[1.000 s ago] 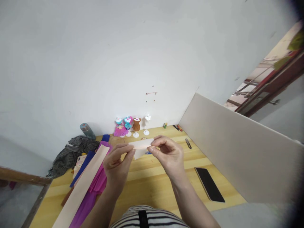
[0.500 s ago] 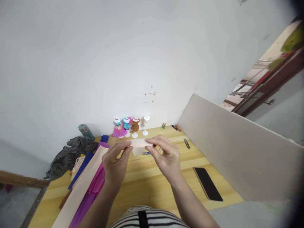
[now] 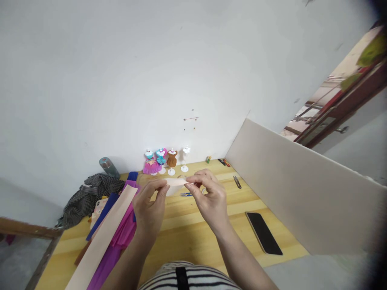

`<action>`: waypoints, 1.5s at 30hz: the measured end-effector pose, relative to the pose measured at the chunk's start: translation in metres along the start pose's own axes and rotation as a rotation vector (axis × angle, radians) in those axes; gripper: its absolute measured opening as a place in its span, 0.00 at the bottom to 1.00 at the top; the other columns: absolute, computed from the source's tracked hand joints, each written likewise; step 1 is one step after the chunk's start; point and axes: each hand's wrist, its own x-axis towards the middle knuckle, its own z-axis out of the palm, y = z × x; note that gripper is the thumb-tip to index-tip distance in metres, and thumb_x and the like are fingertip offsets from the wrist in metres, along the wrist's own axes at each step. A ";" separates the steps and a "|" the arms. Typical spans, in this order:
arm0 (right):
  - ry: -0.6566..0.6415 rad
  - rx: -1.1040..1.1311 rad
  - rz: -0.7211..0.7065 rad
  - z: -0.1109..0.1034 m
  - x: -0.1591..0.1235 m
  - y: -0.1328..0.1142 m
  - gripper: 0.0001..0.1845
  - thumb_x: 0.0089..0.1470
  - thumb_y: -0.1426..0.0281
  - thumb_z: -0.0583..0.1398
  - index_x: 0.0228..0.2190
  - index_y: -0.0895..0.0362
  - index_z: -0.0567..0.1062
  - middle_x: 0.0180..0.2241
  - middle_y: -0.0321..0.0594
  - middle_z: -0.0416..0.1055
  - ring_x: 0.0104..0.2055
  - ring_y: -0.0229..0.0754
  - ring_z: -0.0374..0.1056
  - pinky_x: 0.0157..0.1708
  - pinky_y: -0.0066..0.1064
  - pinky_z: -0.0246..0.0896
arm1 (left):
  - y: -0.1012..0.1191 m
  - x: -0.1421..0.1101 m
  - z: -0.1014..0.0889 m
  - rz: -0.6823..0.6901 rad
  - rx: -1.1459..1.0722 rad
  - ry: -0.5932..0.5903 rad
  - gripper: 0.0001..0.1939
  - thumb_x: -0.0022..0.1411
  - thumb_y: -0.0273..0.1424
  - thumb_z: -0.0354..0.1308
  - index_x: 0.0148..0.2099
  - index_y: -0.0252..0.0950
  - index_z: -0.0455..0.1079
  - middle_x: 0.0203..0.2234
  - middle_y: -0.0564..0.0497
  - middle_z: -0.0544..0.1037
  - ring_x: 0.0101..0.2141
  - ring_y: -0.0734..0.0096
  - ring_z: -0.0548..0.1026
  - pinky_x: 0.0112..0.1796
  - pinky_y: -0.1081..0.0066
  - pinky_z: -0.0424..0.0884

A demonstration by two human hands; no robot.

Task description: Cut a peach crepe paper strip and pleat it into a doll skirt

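A narrow strip of pale pink paper or fabric [image 3: 175, 182] is stretched between my hands above the table; which material it is I cannot tell. My left hand [image 3: 151, 201] pinches one end between thumb and fingertips. At the other end my right hand [image 3: 208, 195] pinches the strip the same way. Behind and below it lie small blue-handled thread snips [image 3: 185, 194], partly covered by the hands. Beyond the strip, small dress forms stand against the wall: one in a pink and purple dress [image 3: 152, 165], one in brown [image 3: 172, 159], one bare white [image 3: 185, 157].
On the left, long pale pink [image 3: 102, 237], magenta and blue sheets lie beside a striped dark cloth [image 3: 93, 193] and a bottle [image 3: 109, 167]. A phone [image 3: 264, 233] and dark snips [image 3: 237, 182] lie to the right. A white panel [image 3: 302, 189] borders the table [image 3: 178, 237].
The pale strip has turned narrower in view, its broad face tilting away. My right hand has shifted slightly left, and both hands keep their pinch.
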 end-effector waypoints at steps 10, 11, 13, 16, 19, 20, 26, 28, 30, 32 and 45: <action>-0.069 0.033 0.195 -0.001 -0.001 -0.002 0.07 0.54 0.69 0.60 0.25 0.56 0.71 0.22 0.33 0.60 0.25 0.35 0.58 0.24 0.28 0.54 | -0.007 -0.008 0.004 -0.216 -0.138 -0.065 0.02 0.53 0.29 0.62 0.32 0.37 0.74 0.24 0.53 0.80 0.26 0.72 0.77 0.31 0.74 0.74; -0.087 0.049 0.229 -0.001 -0.001 -0.002 0.08 0.54 0.68 0.60 0.25 0.56 0.70 0.22 0.32 0.60 0.24 0.34 0.57 0.23 0.28 0.53 | -0.007 -0.009 0.005 -0.277 -0.188 -0.080 0.03 0.53 0.29 0.63 0.32 0.37 0.74 0.24 0.53 0.80 0.26 0.72 0.78 0.30 0.74 0.74; -0.124 0.082 0.294 -0.002 -0.002 -0.002 0.09 0.54 0.66 0.59 0.25 0.56 0.69 0.21 0.31 0.60 0.22 0.33 0.56 0.21 0.27 0.52 | -0.007 -0.010 0.006 -0.373 -0.280 -0.100 0.04 0.53 0.30 0.63 0.32 0.36 0.74 0.23 0.52 0.80 0.26 0.70 0.79 0.30 0.73 0.75; -0.159 0.146 0.391 -0.002 -0.003 0.000 0.10 0.53 0.64 0.60 0.25 0.56 0.68 0.19 0.30 0.60 0.19 0.32 0.56 0.19 0.26 0.51 | -0.004 -0.010 0.007 -0.425 -0.338 -0.095 0.04 0.51 0.30 0.63 0.31 0.35 0.74 0.23 0.52 0.81 0.26 0.69 0.79 0.31 0.72 0.76; -0.162 0.265 0.491 -0.002 -0.003 0.001 0.10 0.50 0.64 0.62 0.25 0.57 0.69 0.18 0.30 0.62 0.19 0.33 0.61 0.19 0.25 0.54 | 0.000 -0.010 0.005 -0.420 -0.336 -0.068 0.04 0.49 0.29 0.64 0.30 0.35 0.75 0.23 0.51 0.81 0.26 0.69 0.79 0.30 0.73 0.76; -0.150 0.299 0.501 -0.001 -0.002 0.001 0.10 0.49 0.64 0.63 0.25 0.57 0.70 0.18 0.31 0.64 0.20 0.34 0.62 0.20 0.26 0.55 | 0.001 -0.010 0.004 -0.403 -0.326 -0.051 0.04 0.49 0.29 0.65 0.29 0.35 0.75 0.23 0.52 0.80 0.26 0.69 0.79 0.30 0.74 0.75; -0.051 0.388 0.356 0.002 -0.001 -0.001 0.07 0.45 0.69 0.66 0.22 0.57 0.73 0.26 0.37 0.70 0.27 0.36 0.64 0.27 0.28 0.60 | 0.003 -0.011 -0.002 -0.167 -0.217 0.042 0.03 0.50 0.25 0.65 0.29 0.37 0.76 0.26 0.53 0.81 0.29 0.73 0.78 0.33 0.77 0.74; -0.050 0.425 0.373 0.002 -0.002 -0.001 0.07 0.44 0.69 0.66 0.22 0.57 0.73 0.27 0.38 0.71 0.27 0.36 0.65 0.28 0.28 0.61 | 0.004 -0.011 -0.003 -0.115 -0.214 0.050 0.04 0.50 0.24 0.65 0.30 0.37 0.76 0.27 0.53 0.81 0.30 0.73 0.78 0.33 0.76 0.75; -0.061 0.454 0.421 0.002 -0.002 -0.001 0.08 0.44 0.68 0.67 0.23 0.57 0.73 0.27 0.38 0.71 0.26 0.36 0.65 0.27 0.28 0.61 | 0.004 -0.011 -0.004 -0.087 -0.207 0.045 0.04 0.51 0.23 0.64 0.31 0.37 0.77 0.27 0.53 0.81 0.30 0.73 0.78 0.33 0.76 0.75; -0.091 0.472 0.466 0.002 -0.002 -0.002 0.10 0.44 0.67 0.67 0.23 0.58 0.72 0.24 0.36 0.70 0.24 0.35 0.65 0.25 0.28 0.61 | 0.003 -0.012 -0.004 -0.067 -0.191 0.039 0.04 0.51 0.23 0.64 0.31 0.37 0.77 0.27 0.53 0.80 0.30 0.73 0.78 0.33 0.76 0.75; 0.045 0.275 0.157 0.005 -0.011 0.002 0.05 0.47 0.75 0.65 0.24 0.56 0.74 0.29 0.39 0.72 0.35 0.42 0.69 0.34 0.34 0.63 | -0.004 -0.016 -0.006 -0.002 -0.145 0.049 0.06 0.52 0.22 0.63 0.32 0.38 0.76 0.27 0.53 0.79 0.32 0.73 0.77 0.34 0.74 0.74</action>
